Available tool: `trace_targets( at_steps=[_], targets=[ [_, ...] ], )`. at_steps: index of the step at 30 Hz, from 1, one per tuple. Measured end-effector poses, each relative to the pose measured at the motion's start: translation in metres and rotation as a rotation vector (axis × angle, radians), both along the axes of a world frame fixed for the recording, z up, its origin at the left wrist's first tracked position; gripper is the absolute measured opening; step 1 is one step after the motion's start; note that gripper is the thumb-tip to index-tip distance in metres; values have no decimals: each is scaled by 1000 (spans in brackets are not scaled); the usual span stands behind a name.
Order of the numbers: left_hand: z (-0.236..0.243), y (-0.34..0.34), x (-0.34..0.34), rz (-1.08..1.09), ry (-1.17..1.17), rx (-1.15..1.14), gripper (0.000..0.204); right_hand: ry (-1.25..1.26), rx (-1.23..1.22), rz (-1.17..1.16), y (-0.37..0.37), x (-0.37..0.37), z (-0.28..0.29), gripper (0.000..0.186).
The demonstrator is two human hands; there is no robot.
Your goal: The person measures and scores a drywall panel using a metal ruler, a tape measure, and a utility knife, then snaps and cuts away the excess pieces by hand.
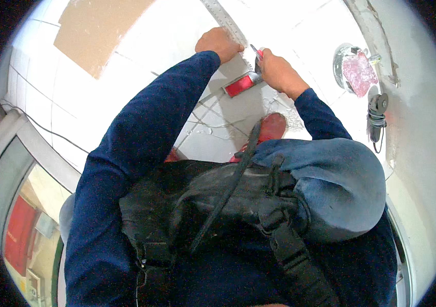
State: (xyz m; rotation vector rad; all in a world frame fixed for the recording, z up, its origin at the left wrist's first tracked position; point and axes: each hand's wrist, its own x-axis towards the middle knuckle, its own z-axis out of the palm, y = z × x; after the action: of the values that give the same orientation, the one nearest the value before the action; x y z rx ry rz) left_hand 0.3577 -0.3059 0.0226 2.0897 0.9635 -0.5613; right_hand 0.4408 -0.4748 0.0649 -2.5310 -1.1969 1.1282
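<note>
A carpenter's square lies on the white tiled floor (202, 140) ahead of me, with a long ruled metal blade (226, 19) and a red and grey stock (239, 86) at its near end. My left hand (220, 45) has its fingers curled down on the blade's left edge. Just right of the blade, my right hand (281, 74) is closed around a slim red tool with a pointed grey tip (255, 50), perhaps a marker or a knife. Its tip points toward the blade; whether they touch I cannot tell.
An angle grinder (376, 115) with its cord wrapped round it lies at the right, by the wall. Beyond it sits a round dish with a dusty pink piece (358, 74). A brown board (92, 38) lies far left; a dark cable (49, 128) crosses the left floor.
</note>
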Motion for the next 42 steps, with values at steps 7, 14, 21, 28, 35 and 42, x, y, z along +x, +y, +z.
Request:
trace_targets(
  at_steps=[7,14,21,28,35,42],
  targets=[
    [-16,19,-41,68,23,81,52,84,-32,89,3,-30,-20,23],
    [5,-4,-6,30,-48,82,49,83,-207,8,-118,-32,10,24],
    [10,-2,-8,6,-51,79,55,66,-42,-176,-27,-10,34,31],
    [2,-3,-7,-12,-83,87,52,29,20,-58,-1,6,2,33],
    [15,-5,-5,2,-9,84,52,57,26,-25,16,1,5,32],
    [9,-3,-9,28,-67,61,46,69,27,-60,13,0,3,29]
  ],
)
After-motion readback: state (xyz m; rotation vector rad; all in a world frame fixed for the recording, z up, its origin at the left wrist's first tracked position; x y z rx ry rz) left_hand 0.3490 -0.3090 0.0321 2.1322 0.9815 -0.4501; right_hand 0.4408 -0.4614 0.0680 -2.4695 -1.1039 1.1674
